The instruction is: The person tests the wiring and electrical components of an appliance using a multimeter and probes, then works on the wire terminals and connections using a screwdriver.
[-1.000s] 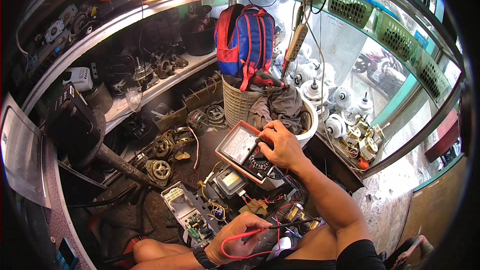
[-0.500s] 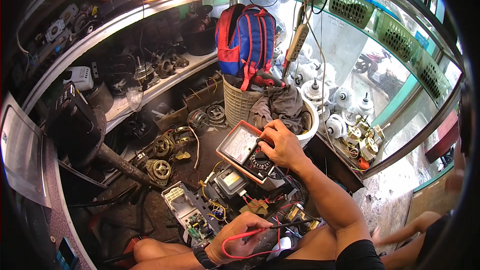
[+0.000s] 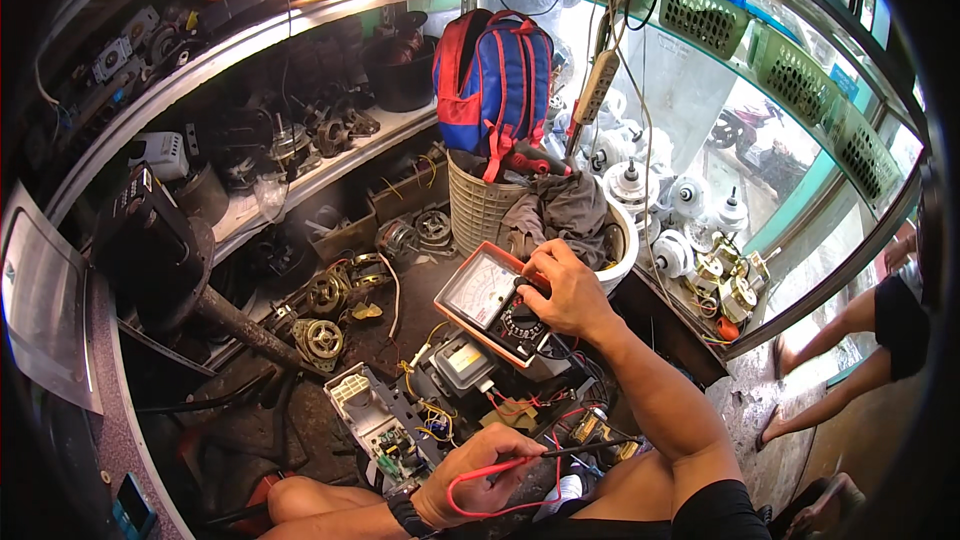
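An analog multimeter (image 3: 482, 287) with an orange-red rim and a black dial panel lies tilted among the parts in front of me. My right hand (image 3: 568, 292) is closed at its upper right side, fingers curled on the rotary knob. Lower down, my left hand (image 3: 478, 472) pinches the test probes; a red test probe (image 3: 500, 467) and a black test probe (image 3: 582, 448) stick out to the right. The red lead loops below that hand. Next to it lies a circuit board in a white plastic housing (image 3: 385, 432), beside a grey metal block (image 3: 462, 364) with loose wires.
Copper-wound motor parts (image 3: 322, 340) lie on the dark floor at left. Behind the meter stand a ribbed bin (image 3: 478, 202) bearing a red-blue backpack (image 3: 495, 85) and a white bucket (image 3: 625, 258) with grey cloth. White geared parts (image 3: 672, 250) fill the right shelf. Another person's legs (image 3: 830, 340) are at far right.
Both hands stay almost where they were, on the meter and the probes. At far right the other person's legs have shifted, now showing upright and farther up the picture.
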`<move>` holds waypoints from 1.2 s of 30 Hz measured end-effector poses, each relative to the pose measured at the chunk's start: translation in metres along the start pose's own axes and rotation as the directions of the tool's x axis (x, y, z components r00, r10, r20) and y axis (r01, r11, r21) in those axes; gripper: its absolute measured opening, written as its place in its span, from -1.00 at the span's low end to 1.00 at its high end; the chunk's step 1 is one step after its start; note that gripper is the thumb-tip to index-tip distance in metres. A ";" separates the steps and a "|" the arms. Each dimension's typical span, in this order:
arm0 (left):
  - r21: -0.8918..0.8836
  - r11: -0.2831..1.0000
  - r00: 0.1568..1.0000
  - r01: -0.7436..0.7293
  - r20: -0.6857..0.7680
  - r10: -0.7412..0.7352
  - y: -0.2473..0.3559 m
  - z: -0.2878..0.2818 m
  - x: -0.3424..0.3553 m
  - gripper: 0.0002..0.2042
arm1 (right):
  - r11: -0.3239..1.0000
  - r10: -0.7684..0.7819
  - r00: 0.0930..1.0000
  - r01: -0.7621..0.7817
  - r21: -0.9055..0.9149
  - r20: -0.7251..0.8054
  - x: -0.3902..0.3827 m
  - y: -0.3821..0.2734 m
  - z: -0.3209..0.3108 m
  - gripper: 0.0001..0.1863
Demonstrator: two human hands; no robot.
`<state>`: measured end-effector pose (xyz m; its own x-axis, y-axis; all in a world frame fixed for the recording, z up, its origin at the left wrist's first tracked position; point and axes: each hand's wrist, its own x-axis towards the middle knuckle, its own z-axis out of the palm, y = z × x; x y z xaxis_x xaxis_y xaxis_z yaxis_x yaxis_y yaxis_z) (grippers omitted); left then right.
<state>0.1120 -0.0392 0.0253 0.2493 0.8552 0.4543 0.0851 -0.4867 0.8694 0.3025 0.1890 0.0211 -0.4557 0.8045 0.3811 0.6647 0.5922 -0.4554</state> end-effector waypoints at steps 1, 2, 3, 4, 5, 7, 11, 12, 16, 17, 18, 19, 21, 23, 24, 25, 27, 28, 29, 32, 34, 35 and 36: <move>-0.001 1.000 1.000 -0.001 0.000 0.001 0.000 0.001 0.000 -0.76 | 1.000 -0.001 1.000 0.001 -0.004 -0.006 0.000 0.000 0.000 -0.68; -0.009 1.000 1.000 0.000 -0.002 0.000 -0.001 0.001 0.000 -0.76 | 1.000 0.000 1.000 0.000 -0.006 -0.007 -0.001 0.000 -0.003 -0.68; -0.018 1.000 1.000 0.000 -0.003 0.000 -0.001 0.002 0.000 -0.76 | 1.000 -0.015 1.000 0.015 -0.012 -0.028 -0.003 0.000 -0.008 -0.69; -0.018 1.000 1.000 0.001 -0.001 -0.001 0.000 0.002 0.001 -0.76 | 0.999 -0.032 0.998 0.031 -0.016 -0.047 -0.004 -0.002 -0.011 -0.70; -0.022 1.000 1.000 0.004 -0.005 -0.004 0.002 0.002 0.003 -0.76 | 0.999 -0.030 0.998 0.029 -0.017 -0.049 -0.007 -0.003 -0.017 -0.70; -0.020 1.000 1.000 0.010 -0.009 -0.010 0.002 0.001 0.004 -0.77 | 0.990 -0.142 0.981 0.139 -0.032 -0.134 -0.017 -0.013 -0.033 -0.71; -0.203 0.976 0.994 0.078 -0.063 -0.093 -0.006 0.001 -0.002 -0.75 | 0.926 -0.242 0.947 0.160 0.342 0.213 -0.067 -0.052 -0.084 -0.56; -0.302 0.949 0.987 0.090 -0.103 -0.127 -0.005 0.003 -0.002 -0.73 | 0.868 -0.286 0.896 0.092 0.488 0.340 -0.082 -0.057 -0.094 -0.49; -0.427 0.892 0.984 0.146 -0.034 -0.177 -0.003 0.008 0.007 -0.71 | 0.509 -0.438 0.805 -0.146 0.849 0.401 -0.122 -0.067 -0.090 -0.47; -0.427 0.892 0.984 0.149 -0.026 -0.177 -0.007 0.010 0.009 -0.71 | 0.553 -0.461 0.801 -0.077 0.830 0.382 -0.126 -0.066 -0.085 -0.50; -0.405 0.904 0.986 0.140 -0.023 -0.163 -0.011 0.013 0.010 -0.71 | 0.551 -0.441 0.833 -0.042 0.833 0.334 -0.134 -0.062 -0.076 -0.63; -0.378 0.916 0.988 0.133 -0.022 -0.153 -0.013 0.014 0.010 -0.71 | 0.546 -0.440 0.835 -0.042 0.836 0.329 -0.133 -0.058 -0.075 -0.63; -0.509 0.846 0.975 0.161 -0.052 -0.217 -0.013 0.018 0.009 -0.75 | 0.476 -0.412 0.861 -0.073 0.876 0.297 -0.131 -0.048 -0.079 -0.58; -0.626 0.761 0.941 0.171 -0.125 -0.314 -0.013 0.020 0.010 -0.75 | 0.433 -0.345 0.901 -0.096 0.896 0.264 -0.142 -0.040 -0.090 -0.37; -0.570 0.810 0.948 0.138 -0.159 -0.274 -0.016 0.019 0.011 -0.78 | 0.377 -0.310 0.919 -0.118 0.919 0.245 -0.143 -0.042 -0.092 -0.41; -0.569 0.810 0.947 0.142 -0.159 -0.278 -0.019 0.018 0.008 -0.78 | 0.316 -0.269 0.936 -0.137 0.939 0.227 -0.145 -0.046 -0.094 -0.46; -0.217 0.963 0.968 0.159 -0.159 -0.196 -0.023 0.015 0.002 -0.80 | 0.450 -0.315 0.903 -0.129 0.884 0.292 -0.142 -0.043 -0.096 -0.56; -0.144 0.971 0.968 0.192 -0.137 -0.212 -0.015 0.013 0.004 -0.80 | 0.580 -0.346 0.866 -0.105 0.808 0.361 -0.140 -0.042 -0.097 -0.65; -0.146 0.970 0.968 0.193 -0.136 -0.212 -0.011 0.014 0.007 -0.80 | 0.629 -0.351 0.836 -0.123 0.768 0.422 -0.144 -0.040 -0.093 -0.84; 0.056 0.998 0.998 0.005 -0.067 -0.001 -0.002 0.017 0.017 -0.81 | 0.664 -0.346 0.859 -0.061 0.745 0.379 -0.153 -0.047 -0.085 -0.82; -0.006 0.999 0.999 0.033 -0.032 -0.033 -0.005 0.021 0.009 -0.78 | 0.633 -0.300 0.901 -0.058 0.772 0.313 -0.156 -0.048 -0.081 -0.80; -0.065 0.996 0.998 0.064 0.004 -0.064 -0.006 0.023 0.007 -0.74 | 0.634 -0.300 0.901 -0.059 0.771 0.315 -0.156 -0.048 -0.080 -0.80; -0.068 0.997 0.999 0.026 0.038 -0.024 -0.008 0.021 0.007 -0.74 | 0.658 -0.304 0.905 -0.026 0.752 0.297 -0.156 -0.047 -0.080 -0.80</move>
<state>0.1336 -0.0332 0.0174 0.2841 0.8591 0.4257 0.0262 -0.4508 0.8922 0.3892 0.0317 0.0473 -0.7902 0.5619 0.2444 0.0040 0.4036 -0.9149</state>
